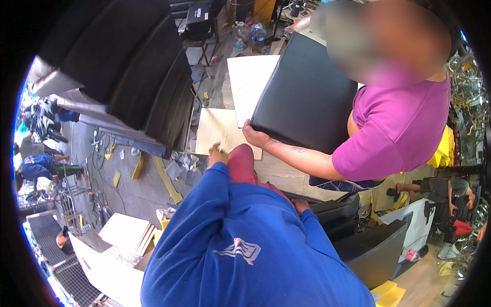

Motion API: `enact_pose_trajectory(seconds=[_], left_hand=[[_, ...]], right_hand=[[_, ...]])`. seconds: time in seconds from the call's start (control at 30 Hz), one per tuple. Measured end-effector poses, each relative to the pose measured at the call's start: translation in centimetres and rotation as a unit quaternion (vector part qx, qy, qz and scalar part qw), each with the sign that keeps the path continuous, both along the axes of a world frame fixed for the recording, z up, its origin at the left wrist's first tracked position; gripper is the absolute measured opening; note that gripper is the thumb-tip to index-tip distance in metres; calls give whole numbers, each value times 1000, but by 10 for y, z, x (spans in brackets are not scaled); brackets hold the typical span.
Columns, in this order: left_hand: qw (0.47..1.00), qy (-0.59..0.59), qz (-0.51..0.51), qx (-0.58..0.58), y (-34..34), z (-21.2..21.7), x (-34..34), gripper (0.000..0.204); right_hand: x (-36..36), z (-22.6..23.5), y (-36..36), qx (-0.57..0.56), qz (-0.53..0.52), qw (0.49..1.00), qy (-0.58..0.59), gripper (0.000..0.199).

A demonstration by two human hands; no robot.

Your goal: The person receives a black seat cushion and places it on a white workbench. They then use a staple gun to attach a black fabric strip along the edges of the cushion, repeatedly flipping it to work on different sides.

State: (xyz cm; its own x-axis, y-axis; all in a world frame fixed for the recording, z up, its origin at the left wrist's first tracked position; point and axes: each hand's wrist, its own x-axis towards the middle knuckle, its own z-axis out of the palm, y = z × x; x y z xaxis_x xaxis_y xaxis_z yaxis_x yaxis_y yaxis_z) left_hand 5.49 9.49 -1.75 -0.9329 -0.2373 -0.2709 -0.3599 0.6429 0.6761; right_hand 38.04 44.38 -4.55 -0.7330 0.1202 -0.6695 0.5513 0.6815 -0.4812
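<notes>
- Plywood panel (221,130) lies flat on the tabletop (279,176), just left of the black padded cushion (307,92) a co-worker in a purple shirt steadies with one hand (255,137).
- Left hand (218,153) rests on the panel's near edge, blue sleeve (204,204) reaching forward from below; fingers look curled down onto the wood (grip itself too small to tell).
- Right hand (300,204) sits low by a black seat shell (358,230), mostly hidden; cannot tell whether its fingers are apart or together.
- Judgement: press the panel flat, keep its edge square to the cushion, stay clear of the co-worker's hand.
</notes>
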Motion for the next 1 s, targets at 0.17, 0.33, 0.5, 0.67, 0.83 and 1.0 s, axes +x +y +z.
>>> enact_pose_trajectory(seconds=[0.17, 0.33, 0.5, 0.67, 0.83, 1.0], left_hand=[[852, -398, -292, -173, -135, -125, 79, 49], [877, -370, -266, -152, -196, -89, 159, 45], [924, -332, -126, -144, -193, -40, 203, 39], [931, -314, -106, -155, -218, -27, 251, 37], [927, -331, -56, -167, -282, 16, 307, 35], [916, -350, 2, -194, -355, 53, 326, 34]], right_hand=[[33, -4, 7, 116, 321, 938, 61, 48], [4, 17, 0, 67, 261, 949, -165, 55], [-84, 6, -5, -8, 50, 956, -290, 45], [-189, -8, -22, -79, -3, 975, -208, 45], [-244, -5, -75, -28, 105, 989, -96, 43], [-225, -21, -122, -8, 142, 979, -149, 55]])
